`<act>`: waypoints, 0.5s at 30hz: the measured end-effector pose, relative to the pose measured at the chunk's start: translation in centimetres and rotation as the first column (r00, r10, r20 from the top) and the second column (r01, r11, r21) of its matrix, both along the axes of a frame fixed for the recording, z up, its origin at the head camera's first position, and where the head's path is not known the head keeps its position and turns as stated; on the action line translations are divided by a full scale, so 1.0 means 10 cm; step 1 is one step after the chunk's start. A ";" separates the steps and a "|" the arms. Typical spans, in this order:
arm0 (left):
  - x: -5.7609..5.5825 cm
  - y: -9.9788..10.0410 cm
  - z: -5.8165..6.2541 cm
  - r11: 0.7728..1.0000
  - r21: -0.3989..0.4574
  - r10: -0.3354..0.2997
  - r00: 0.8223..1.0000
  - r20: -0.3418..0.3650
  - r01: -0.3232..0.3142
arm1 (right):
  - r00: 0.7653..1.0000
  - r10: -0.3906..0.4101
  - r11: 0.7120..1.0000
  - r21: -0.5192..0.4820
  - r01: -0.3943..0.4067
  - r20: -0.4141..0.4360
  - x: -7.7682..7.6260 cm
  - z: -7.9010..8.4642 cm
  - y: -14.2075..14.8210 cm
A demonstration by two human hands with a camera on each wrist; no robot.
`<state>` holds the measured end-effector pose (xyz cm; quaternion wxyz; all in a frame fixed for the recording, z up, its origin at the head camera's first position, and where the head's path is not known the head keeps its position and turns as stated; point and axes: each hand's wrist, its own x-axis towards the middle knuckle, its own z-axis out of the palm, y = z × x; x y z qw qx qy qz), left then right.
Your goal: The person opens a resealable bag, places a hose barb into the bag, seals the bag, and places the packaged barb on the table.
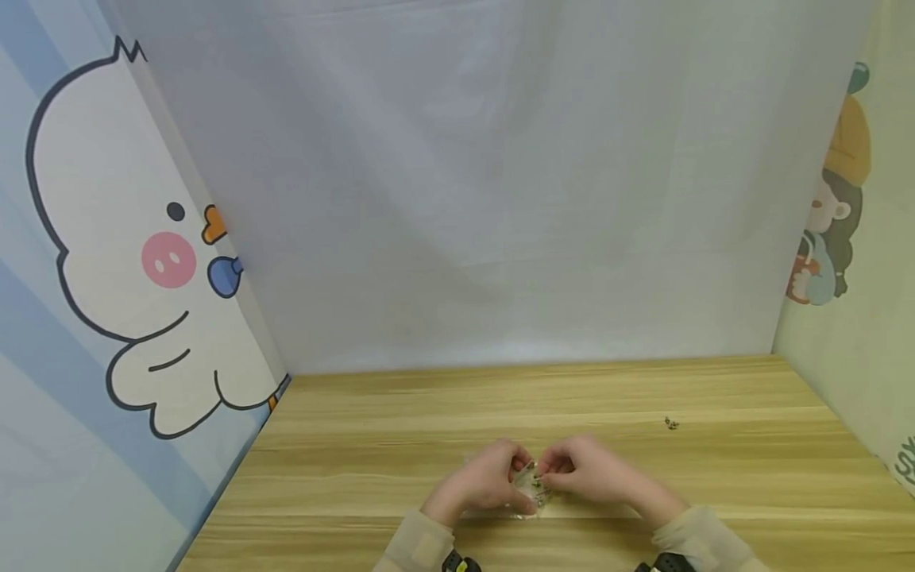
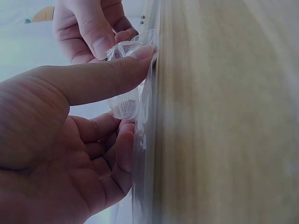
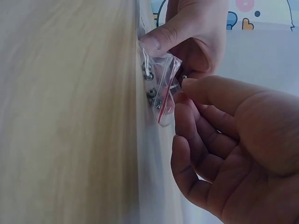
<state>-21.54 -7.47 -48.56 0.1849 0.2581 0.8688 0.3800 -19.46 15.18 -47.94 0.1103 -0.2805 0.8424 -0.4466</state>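
A small clear zip bag (image 3: 162,95) with a red seal line stands just above the table, several small round metal pieces (image 3: 150,92) inside it. My left hand (image 1: 493,477) grips the bag at its side, thumb on the near face and fingers behind, its mouth turned toward the right. From the right, my right hand (image 1: 589,470) meets the bag's mouth. Between its thumb and index finger it pinches a tiny metal piece (image 3: 184,78), mostly hidden by the fingertips. In the left wrist view the left thumb covers much of the bag (image 2: 125,105).
A small cluster of dark metal pieces (image 1: 671,423) lies on the wooden table (image 1: 357,445), beyond and to the right of the hands. A clear plastic sheet (image 2: 142,172) lies under the hands. A pale curtain (image 1: 500,199) hangs behind the table, with printed cloths at both sides.
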 end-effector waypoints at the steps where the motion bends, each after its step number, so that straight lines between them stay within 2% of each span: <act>1: 0.00 0.00 0.00 1.000 -0.001 -0.001 1.000 0.000 0.001 | 1.000 0.002 1.000 -0.002 -0.002 0.000 0.00 0.00 0.00; 8: 0.01 0.00 0.01 0.999 -0.032 -0.004 1.000 -0.014 0.003 | 1.000 -0.001 1.000 -0.017 0.002 0.013 0.00 -0.02 -0.01; 15: 0.01 0.00 0.02 1.000 -0.023 0.000 1.000 -0.007 0.000 | 1.000 0.004 1.000 -0.014 -0.004 0.003 -0.01 -0.02 0.01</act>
